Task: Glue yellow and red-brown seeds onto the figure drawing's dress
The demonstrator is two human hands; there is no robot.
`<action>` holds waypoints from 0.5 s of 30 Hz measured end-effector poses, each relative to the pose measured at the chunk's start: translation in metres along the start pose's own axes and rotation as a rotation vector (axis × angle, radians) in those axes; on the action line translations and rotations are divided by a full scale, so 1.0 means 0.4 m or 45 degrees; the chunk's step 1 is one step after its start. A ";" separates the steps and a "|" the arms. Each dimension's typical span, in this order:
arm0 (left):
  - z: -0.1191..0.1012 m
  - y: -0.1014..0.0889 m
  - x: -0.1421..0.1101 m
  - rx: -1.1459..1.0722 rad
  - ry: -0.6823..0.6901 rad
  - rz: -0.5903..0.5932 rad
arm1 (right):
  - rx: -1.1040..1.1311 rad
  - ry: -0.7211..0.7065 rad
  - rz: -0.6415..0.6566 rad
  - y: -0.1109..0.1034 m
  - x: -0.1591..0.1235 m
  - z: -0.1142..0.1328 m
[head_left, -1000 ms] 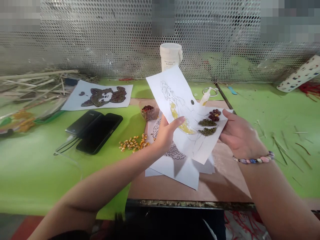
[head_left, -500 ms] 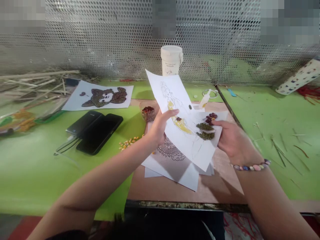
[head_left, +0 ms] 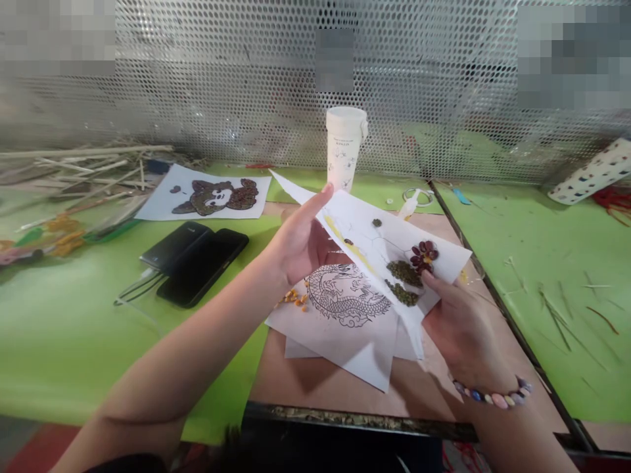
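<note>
The left hand [head_left: 300, 240] and right hand [head_left: 463, 328] are holding up a paper sheet [head_left: 389, 230] carrying red beans [head_left: 424, 256] and green beans [head_left: 404, 279], above a dragon drawing [head_left: 345, 295] lying on a wooden board [head_left: 286, 374]. Corn kernels [head_left: 296, 299] are sitting beside the drawing, and two phones [head_left: 197, 266] are lying farther left.

The white cup [head_left: 344, 154] bears tiny dark print, perhaps "KANGLD", too blurred to be sure.

Bare forearms [head_left: 182, 361], multicoloured beaded bracelet [head_left: 493, 397], right wrist [head_left: 486, 374]
</note>
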State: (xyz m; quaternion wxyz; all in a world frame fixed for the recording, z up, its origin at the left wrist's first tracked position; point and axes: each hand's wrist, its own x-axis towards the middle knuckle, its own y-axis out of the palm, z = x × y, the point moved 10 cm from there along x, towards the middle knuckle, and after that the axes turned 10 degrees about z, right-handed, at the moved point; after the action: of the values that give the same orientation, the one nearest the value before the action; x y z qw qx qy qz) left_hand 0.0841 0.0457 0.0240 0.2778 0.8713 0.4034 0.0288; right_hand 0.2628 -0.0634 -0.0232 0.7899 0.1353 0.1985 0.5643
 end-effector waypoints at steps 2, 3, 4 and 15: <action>0.003 -0.002 -0.001 0.021 -0.027 -0.002 | 0.026 0.005 -0.001 -0.007 0.001 -0.007; 0.006 -0.002 0.000 0.031 -0.036 0.002 | 0.035 0.022 0.007 -0.010 0.002 -0.014; 0.008 -0.001 0.001 0.042 -0.041 0.011 | 0.040 0.042 0.017 -0.012 0.002 -0.022; 0.084 -0.016 0.022 -0.012 -0.164 -0.107 | -0.017 0.061 -0.175 -0.059 -0.020 0.069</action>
State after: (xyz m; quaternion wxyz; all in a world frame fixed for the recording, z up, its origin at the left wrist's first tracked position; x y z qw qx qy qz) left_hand 0.0950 0.0399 -0.0093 0.3081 0.8523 0.4209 -0.0373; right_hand 0.2931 -0.0784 -0.0080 0.8227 0.1024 0.2224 0.5131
